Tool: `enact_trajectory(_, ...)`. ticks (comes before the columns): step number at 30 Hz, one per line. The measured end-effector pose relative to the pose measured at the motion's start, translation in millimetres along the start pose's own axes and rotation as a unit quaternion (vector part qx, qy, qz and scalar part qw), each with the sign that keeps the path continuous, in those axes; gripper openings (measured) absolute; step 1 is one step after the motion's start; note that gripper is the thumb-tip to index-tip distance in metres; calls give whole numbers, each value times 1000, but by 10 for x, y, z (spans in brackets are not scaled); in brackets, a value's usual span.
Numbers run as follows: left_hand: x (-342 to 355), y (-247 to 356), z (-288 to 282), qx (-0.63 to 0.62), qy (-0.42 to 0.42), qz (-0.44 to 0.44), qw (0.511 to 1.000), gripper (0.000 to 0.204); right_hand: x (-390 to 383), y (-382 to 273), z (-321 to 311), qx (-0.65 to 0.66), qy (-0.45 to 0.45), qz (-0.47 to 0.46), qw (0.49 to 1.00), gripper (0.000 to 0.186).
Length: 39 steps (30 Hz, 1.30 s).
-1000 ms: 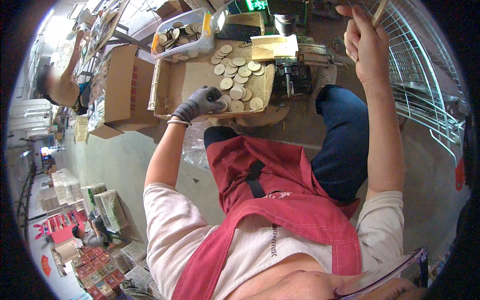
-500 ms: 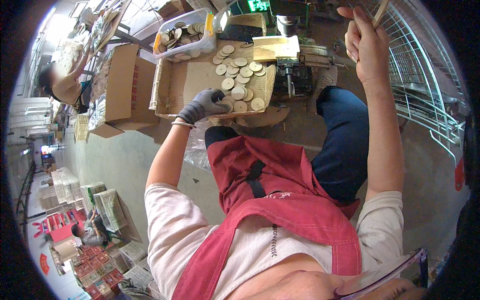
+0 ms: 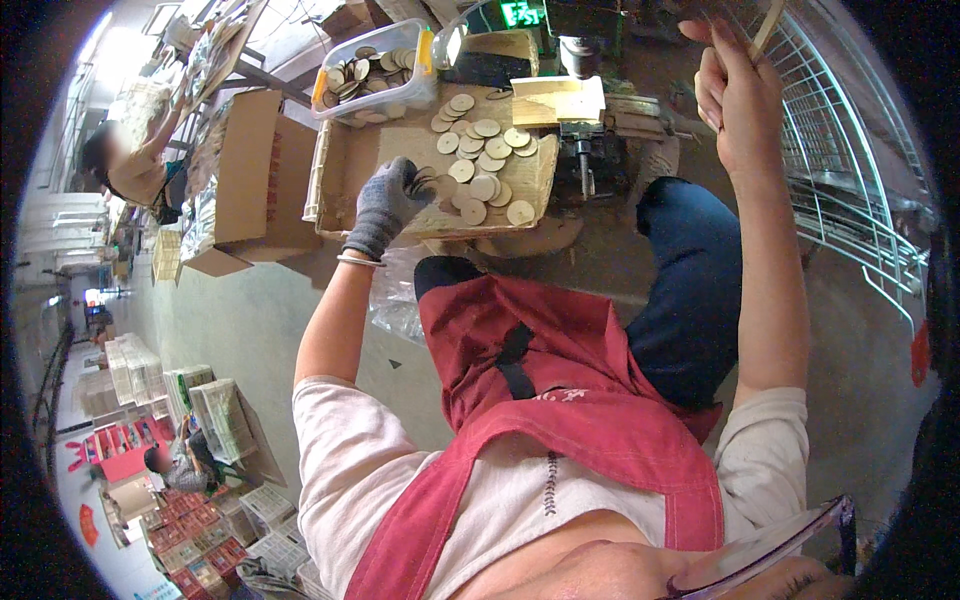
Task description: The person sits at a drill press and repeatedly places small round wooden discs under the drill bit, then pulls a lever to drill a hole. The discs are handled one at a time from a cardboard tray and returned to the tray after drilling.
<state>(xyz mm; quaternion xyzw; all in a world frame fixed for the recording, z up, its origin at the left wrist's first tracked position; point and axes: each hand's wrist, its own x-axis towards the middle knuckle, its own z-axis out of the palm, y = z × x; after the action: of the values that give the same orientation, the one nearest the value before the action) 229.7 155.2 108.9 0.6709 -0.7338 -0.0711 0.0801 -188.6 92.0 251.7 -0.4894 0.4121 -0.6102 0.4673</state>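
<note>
My left hand (image 3: 393, 200), in a grey glove, is above the left half of a shallow cardboard-lined tray (image 3: 345, 190). Its fingers are closed on a few thin round discs (image 3: 422, 184), seen nearly edge-on with dark rims. More pale round wooden discs (image 3: 487, 160), each with a small centre hole, lie loose and overlapping in the tray's right half. Bare and raised at the upper right, my right hand (image 3: 738, 85) has curled fingers, one finger pointing left. A thin wooden stick (image 3: 768, 28) emerges from its grip; the palm side is partly hidden.
A clear plastic bin (image 3: 400, 100) of discs stands behind the tray. Right of the tray is a machine (image 3: 583, 150) with a light wooden block (image 3: 557, 101). A wire rack (image 3: 850, 190) curves along the right; an open carton (image 3: 245, 180) stands left. Two people work farther off.
My left hand has lifted off the loose discs and shifted slightly left and away from me, now with a few discs in its fingers. My right hand has barely moved.
</note>
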Motion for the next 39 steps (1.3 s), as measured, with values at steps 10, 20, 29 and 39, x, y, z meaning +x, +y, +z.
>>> enact_trajectory(10, -172, -109, 89, 81, -36, -1, 996, 52, 8, 15, -1, 15, -4, -7, 1000, 31)
enact_trajectory(20, -170, -64, 55, 55, -37, 35, 997, 57, 11, 6, -24, 16, -3, 5, 1000, 31)
enact_trajectory(29, -65, -123, 65, 110, -78, 5, 991, 57, 6, 14, -30, 6, -7, -8, 1000, 32)
enact_trajectory(39, -203, -351, 190, 79, -1, 0, 997, 55, -3, 6, -4, 12, -13, -9, 1000, 32)
